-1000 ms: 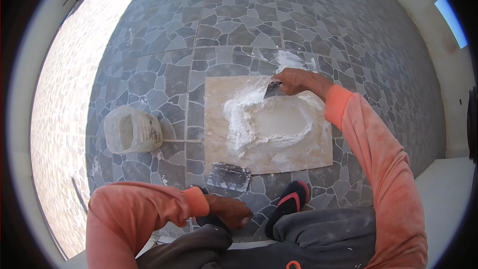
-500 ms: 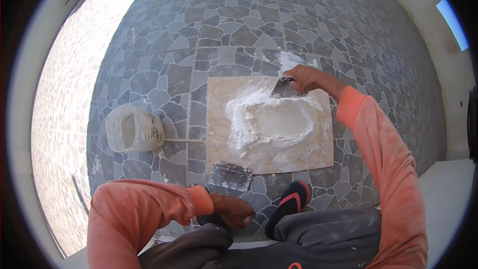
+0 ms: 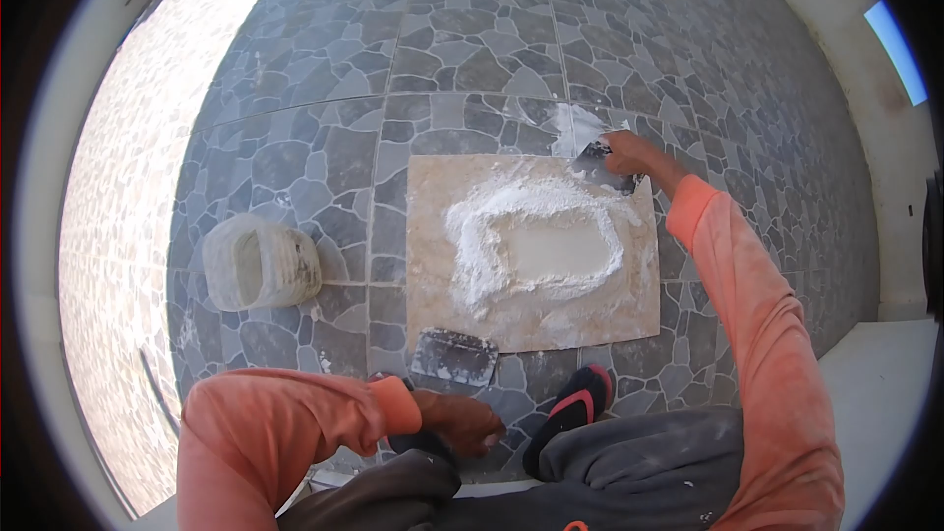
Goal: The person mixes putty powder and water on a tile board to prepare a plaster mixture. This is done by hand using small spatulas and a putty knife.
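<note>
At the far right corner of a tan board point(image 3: 433, 295), my right hand point(image 3: 629, 155) grips a dark putty knife point(image 3: 602, 169) whose flat blade points left over the board. White powder point(image 3: 472, 211) forms a ridge on the board around a pool of pale liquid point(image 3: 556, 249). My left hand point(image 3: 467, 423) hangs between my knees, fingers curled, with nothing visible in it. Just beyond that hand, a powder-smeared dark flat blade tool point(image 3: 454, 356) lies at the board's near left edge.
A cut-open, whitish plastic container point(image 3: 261, 264) stands on the stone-patterned tiles point(image 3: 472, 49) at left. White powder is smeared on the floor behind the board. My sandalled foot point(image 3: 572, 413) is close to the board's near edge. A wall point(image 3: 836, 69) runs along the right.
My right hand has moved right with the putty knife, from the ridge's far edge to the board's far right corner. My left hand stays about where it was.
</note>
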Motion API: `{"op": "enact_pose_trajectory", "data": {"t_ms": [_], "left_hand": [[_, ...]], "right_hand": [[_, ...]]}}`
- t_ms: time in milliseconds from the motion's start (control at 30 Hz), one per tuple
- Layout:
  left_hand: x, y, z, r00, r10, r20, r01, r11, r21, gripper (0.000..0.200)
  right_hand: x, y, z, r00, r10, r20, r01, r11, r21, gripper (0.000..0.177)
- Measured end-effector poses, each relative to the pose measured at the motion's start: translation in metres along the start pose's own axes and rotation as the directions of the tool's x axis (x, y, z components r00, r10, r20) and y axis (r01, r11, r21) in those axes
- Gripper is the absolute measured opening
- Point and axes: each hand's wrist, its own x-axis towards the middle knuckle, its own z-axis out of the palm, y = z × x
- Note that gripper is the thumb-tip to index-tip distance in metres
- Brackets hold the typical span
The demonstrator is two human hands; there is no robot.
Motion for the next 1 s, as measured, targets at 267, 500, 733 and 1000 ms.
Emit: {"op": "enact_pose_trajectory", "data": {"t_ms": [267, 500, 733, 1000], "left_hand": [[-0.001, -0.009, -0.004, 1.000, -0.001, -0.011, 0.000, 0.996, -0.084, 0.020], [0.001, -0.013, -0.004, 1.000, -0.012, 0.010, 0.013, 0.996, -0.093, 0.023], [-0.004, -0.002, -0.012, 1.000, -0.014, -0.006, 0.013, 0.998, -0.066, 0.020], [-0.003, -0.012, 0.008, 0.995, 0.070, -0.076, -0.074, 0.996, -0.048, 0.020]], "right_hand": [[0.017, 0.022, 0.017, 0.999, 0.036, -0.025, -0.033, 0.994, 0.101, 0.038], [0.032, 0.013, 0.026, 0.999, -0.008, 0.049, 0.003, 0.995, 0.095, 0.040], [0.034, -0.018, 0.027, 0.994, -0.078, 0.081, 0.070, 0.992, 0.105, 0.043], [0.029, -0.055, 0.022, 0.967, -0.239, 0.084, 0.239, 0.971, 0.004, 0.038]]}}
